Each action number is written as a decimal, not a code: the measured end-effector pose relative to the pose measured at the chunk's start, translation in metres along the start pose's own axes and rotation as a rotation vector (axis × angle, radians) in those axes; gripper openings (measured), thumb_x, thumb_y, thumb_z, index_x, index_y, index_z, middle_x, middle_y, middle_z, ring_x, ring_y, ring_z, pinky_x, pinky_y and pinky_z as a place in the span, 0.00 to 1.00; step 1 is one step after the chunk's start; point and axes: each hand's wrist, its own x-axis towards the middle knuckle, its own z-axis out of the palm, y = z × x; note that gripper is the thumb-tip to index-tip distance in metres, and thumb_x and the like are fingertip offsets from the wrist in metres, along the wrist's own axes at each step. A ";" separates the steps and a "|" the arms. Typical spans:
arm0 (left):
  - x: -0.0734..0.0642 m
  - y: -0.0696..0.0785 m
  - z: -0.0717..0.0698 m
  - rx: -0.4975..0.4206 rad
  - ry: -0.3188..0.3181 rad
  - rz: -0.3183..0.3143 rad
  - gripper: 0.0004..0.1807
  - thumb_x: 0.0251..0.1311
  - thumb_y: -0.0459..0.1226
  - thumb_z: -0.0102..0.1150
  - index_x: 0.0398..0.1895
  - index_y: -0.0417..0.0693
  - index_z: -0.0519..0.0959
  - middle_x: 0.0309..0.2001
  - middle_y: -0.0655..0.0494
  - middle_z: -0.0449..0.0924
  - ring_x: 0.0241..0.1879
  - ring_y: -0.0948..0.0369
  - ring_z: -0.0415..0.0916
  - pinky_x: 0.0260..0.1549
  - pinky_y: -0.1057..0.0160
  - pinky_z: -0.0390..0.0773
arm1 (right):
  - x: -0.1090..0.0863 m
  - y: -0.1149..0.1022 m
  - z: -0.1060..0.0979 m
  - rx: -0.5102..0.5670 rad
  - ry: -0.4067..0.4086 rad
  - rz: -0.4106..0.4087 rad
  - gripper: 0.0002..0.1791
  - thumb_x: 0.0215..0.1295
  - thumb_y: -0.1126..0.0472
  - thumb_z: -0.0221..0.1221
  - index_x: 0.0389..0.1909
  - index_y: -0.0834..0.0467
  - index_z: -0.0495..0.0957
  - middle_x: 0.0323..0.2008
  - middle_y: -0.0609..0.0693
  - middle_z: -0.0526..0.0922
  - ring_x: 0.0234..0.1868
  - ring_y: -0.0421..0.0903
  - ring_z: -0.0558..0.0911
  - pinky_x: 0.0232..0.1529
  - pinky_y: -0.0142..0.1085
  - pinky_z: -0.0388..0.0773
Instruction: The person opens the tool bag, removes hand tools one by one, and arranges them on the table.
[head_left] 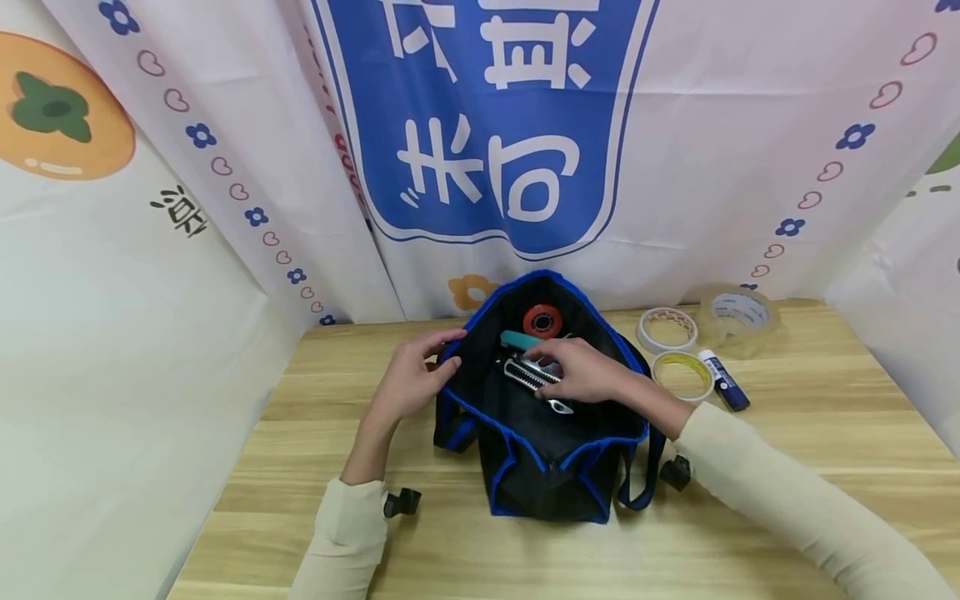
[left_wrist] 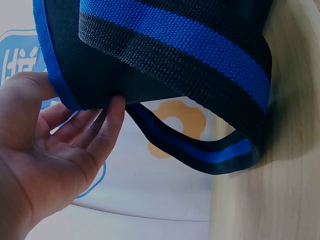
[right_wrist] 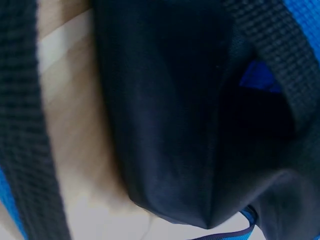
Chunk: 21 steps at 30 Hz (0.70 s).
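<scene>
A black cloth bag with blue trim (head_left: pixel 525 483) stands wide-mouthed on the table. My left hand (head_left: pixel 412 375) pinches its left rim, thumb inside and fingers against the outer side; the left wrist view shows this hand (left_wrist: pixel 65 135) at the blue-edged panel. My right hand (head_left: pixel 585 371) reaches into the bag, thumb and fingers bent around a silver-and-black metal tool (head_left: pixel 525 373); I cannot tell whether it is gripped. Beside that tool lie a teal-handled item (head_left: pixel 517 339) and a red round item (head_left: pixel 542 321). In the right wrist view, the bag's dark side (right_wrist: pixel 160 110) hides the right hand.
To the bag's right lie a white tape roll (head_left: pixel 667 329), a wide clear tape roll (head_left: pixel 738 317), a yellow-cored tape roll (head_left: pixel 682 375) and a glue stick (head_left: pixel 723 381). Strap handles (head_left: pixel 641 483) hang at the bag's sides. A printed cloth (head_left: pixel 675 167) closes off the back.
</scene>
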 end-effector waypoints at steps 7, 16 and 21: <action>0.000 0.000 0.001 -0.002 -0.002 -0.001 0.22 0.74 0.34 0.63 0.70 0.49 0.81 0.70 0.45 0.81 0.67 0.44 0.81 0.58 0.41 0.86 | 0.004 0.003 0.008 -0.070 -0.019 -0.005 0.32 0.65 0.57 0.74 0.69 0.60 0.79 0.63 0.57 0.86 0.60 0.55 0.85 0.58 0.47 0.82; 0.000 0.001 0.001 0.012 0.001 0.013 0.22 0.74 0.34 0.63 0.70 0.48 0.81 0.70 0.46 0.81 0.66 0.44 0.81 0.56 0.41 0.86 | 0.004 0.002 0.016 -0.121 -0.034 -0.028 0.35 0.61 0.62 0.76 0.70 0.60 0.78 0.69 0.59 0.81 0.71 0.60 0.78 0.73 0.58 0.73; -0.001 0.000 0.000 0.008 0.001 0.009 0.22 0.74 0.34 0.63 0.70 0.48 0.81 0.70 0.46 0.81 0.67 0.43 0.80 0.57 0.40 0.86 | 0.004 0.001 0.018 -0.122 -0.031 -0.041 0.39 0.54 0.69 0.79 0.69 0.60 0.79 0.68 0.60 0.81 0.69 0.60 0.79 0.71 0.57 0.76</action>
